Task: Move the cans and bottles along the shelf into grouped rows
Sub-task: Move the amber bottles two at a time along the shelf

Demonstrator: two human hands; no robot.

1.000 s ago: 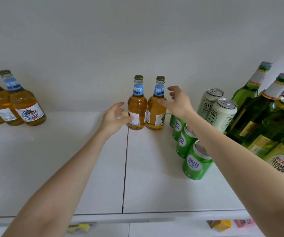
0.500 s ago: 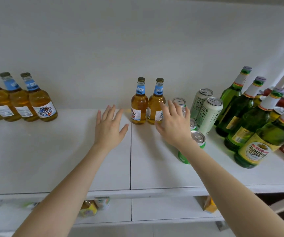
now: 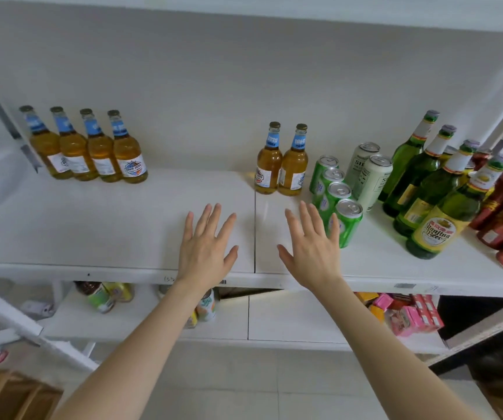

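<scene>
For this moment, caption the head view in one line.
Both open hands, left and right, hover over the shelf before two amber bottles.

Shelf: four bottles far left, two bottles mid-back, can row just right, tall bottles further right.

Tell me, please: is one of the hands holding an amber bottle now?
No. The left hand and right hand are open and empty over the shelf, apart from the two amber bottles.

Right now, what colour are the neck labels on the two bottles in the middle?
Blue with white lettering, on the two amber bottles; head view.
</scene>
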